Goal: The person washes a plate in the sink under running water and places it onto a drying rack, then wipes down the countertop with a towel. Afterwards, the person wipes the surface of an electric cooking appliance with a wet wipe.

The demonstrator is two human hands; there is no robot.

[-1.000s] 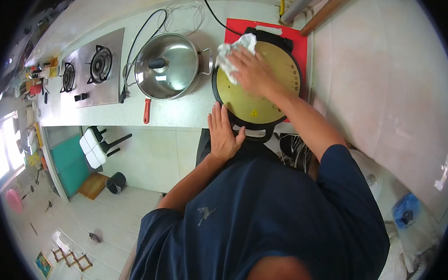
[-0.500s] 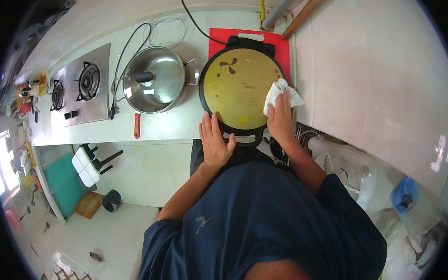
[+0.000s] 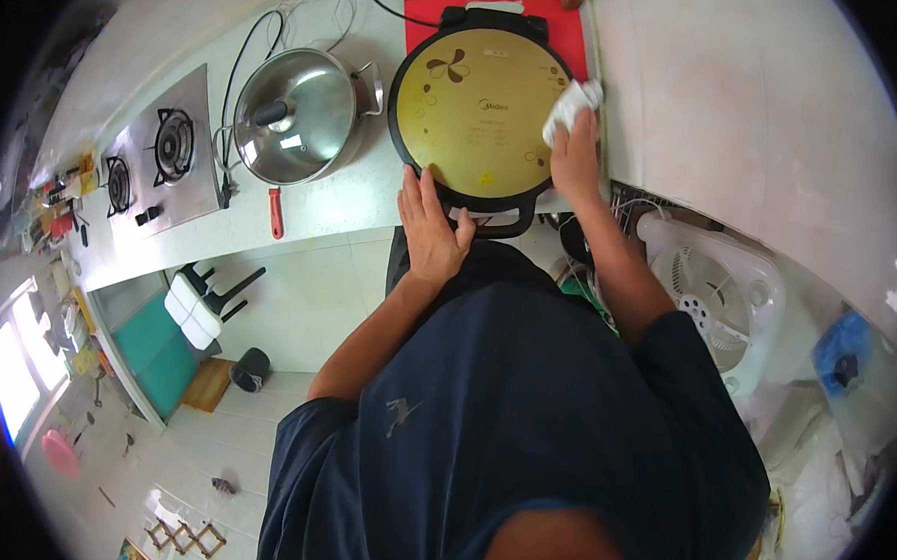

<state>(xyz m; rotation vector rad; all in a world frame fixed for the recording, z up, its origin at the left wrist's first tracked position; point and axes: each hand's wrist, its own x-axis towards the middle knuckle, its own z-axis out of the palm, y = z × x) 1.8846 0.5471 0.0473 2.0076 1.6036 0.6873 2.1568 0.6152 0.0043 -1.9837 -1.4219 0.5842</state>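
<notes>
A round electric griddle [image 3: 473,149] with a gold lid, dark flower prints and a black rim lies closed on the counter. My left hand [image 3: 433,231] rests with fingers extended against its lower-left rim, thumb apart, holding nothing. At the right edge of the lid, my right hand [image 3: 576,164] grips a crumpled white cloth [image 3: 572,109], pressing it near the black rim. A red board [image 3: 570,39] shows from beneath the griddle. The griddle's black front handle [image 3: 506,227] sticks out past the counter edge between my hands.
Left of the griddle stands a steel pot [image 3: 307,136] with a glass lid. A red-handled utensil [image 3: 275,212] lies before it. Further left is a gas stove [image 3: 168,157]. A tiled wall [image 3: 742,117] borders the right side; below stands a white fan [image 3: 715,303].
My view has tilted, so the counter sits higher in the picture. The right hand and cloth have shifted slightly outward along the lid's right edge, and the cloth looks more bunched. My left hand stays put.
</notes>
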